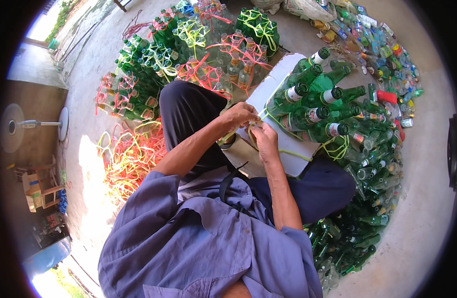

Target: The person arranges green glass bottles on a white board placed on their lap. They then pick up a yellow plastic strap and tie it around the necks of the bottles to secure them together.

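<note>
A cluster of green glass bottles [308, 99] stands tightly grouped on a pale flat board [270, 82] between my knees. A yellow-green plastic strap [283, 127] runs around the cluster near its base. My left hand [240, 114] pinches the strap at the near left side of the bottles. Just beside and below it, my right hand [265, 140] is closed on another part of the same strap. The strap between the fingers is partly hidden, so whether it is knotted cannot be seen. One loose length trails across the board under my right hand.
Bundles of bottles tied with pink and yellow straps [193, 35] stand ahead and to the left. A tangled strap pile [131, 161] lies by my left knee. Loose green bottles [372, 218] heap on the right, with mixed plastic bottles [382, 47] beyond. A fan [63, 124] stands far left.
</note>
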A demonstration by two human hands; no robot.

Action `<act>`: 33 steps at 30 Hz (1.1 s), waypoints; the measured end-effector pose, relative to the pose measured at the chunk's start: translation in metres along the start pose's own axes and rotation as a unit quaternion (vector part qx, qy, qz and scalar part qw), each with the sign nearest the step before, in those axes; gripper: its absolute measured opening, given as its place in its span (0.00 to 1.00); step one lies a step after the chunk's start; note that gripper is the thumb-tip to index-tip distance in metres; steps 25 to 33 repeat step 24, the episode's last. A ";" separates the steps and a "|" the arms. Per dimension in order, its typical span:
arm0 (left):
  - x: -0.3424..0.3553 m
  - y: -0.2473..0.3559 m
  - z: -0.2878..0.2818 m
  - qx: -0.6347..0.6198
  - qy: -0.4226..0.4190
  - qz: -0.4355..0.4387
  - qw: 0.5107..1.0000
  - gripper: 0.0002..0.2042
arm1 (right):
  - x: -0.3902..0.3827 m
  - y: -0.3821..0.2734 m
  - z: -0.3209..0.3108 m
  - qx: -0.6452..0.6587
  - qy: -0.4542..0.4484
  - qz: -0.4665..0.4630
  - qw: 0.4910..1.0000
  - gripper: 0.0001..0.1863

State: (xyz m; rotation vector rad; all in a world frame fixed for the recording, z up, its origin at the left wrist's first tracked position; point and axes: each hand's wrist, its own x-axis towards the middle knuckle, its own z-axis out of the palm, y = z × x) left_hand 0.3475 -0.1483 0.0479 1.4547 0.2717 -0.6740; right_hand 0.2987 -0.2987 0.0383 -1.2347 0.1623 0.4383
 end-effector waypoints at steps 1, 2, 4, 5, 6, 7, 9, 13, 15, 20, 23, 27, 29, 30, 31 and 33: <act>0.001 -0.002 -0.002 0.000 0.000 -0.003 1.000 0.07 | -0.001 -0.004 0.000 0.005 -0.002 0.042 0.999 0.10; 0.000 -0.001 -0.003 0.000 0.000 -0.006 1.000 0.07 | -0.005 -0.013 0.002 0.010 -0.003 0.083 0.996 0.09; -0.001 0.001 -0.004 0.000 -0.009 -0.010 1.000 0.08 | -0.005 -0.017 -0.002 0.030 -0.002 0.127 0.991 0.09; -0.002 0.002 -0.004 -0.001 -0.014 -0.011 1.000 0.08 | -0.003 -0.016 -0.005 0.045 0.000 0.129 0.991 0.08; -0.001 0.001 -0.003 0.010 -0.007 -0.008 1.000 0.07 | -0.002 -0.016 -0.007 0.059 0.003 0.131 0.990 0.08; 0.001 -0.001 -0.003 0.020 0.000 -0.005 1.000 0.07 | -0.002 -0.015 -0.009 0.080 0.008 0.125 0.989 0.07; 0.003 -0.004 -0.003 0.049 0.012 0.002 0.999 0.07 | -0.003 -0.020 -0.008 0.120 0.020 0.115 0.986 0.06; 0.006 -0.008 -0.001 0.166 0.051 0.062 0.983 0.08 | 0.006 -0.006 -0.016 0.155 0.050 0.108 0.981 0.06; 0.006 -0.008 -0.001 0.256 0.085 0.115 0.956 0.10 | 0.008 -0.002 -0.016 0.152 0.069 0.101 0.981 0.07; -0.002 0.008 0.009 0.413 0.149 0.145 0.887 0.12 | 0.013 0.001 -0.015 0.118 0.097 0.084 0.985 0.07; -0.009 0.015 0.018 0.439 0.177 0.133 0.871 0.11 | 0.016 0.007 -0.017 0.103 0.104 0.069 0.987 0.08; -0.011 0.016 0.018 0.448 0.175 0.133 0.867 0.11 | 0.017 0.009 -0.016 0.098 0.107 0.065 0.987 0.08; -0.011 0.016 0.018 0.448 0.175 0.133 0.867 0.11 | 0.017 0.009 -0.016 0.098 0.107 0.065 0.987 0.08; -0.011 0.016 0.018 0.448 0.175 0.133 0.867 0.11 | 0.017 0.009 -0.016 0.098 0.107 0.065 0.987 0.08; -0.011 0.016 0.018 0.448 0.175 0.133 0.867 0.11 | 0.017 0.009 -0.016 0.098 0.107 0.065 0.987 0.08; -0.011 0.016 0.018 0.448 0.175 0.133 0.867 0.11 | 0.017 0.009 -0.016 0.098 0.107 0.065 0.987 0.08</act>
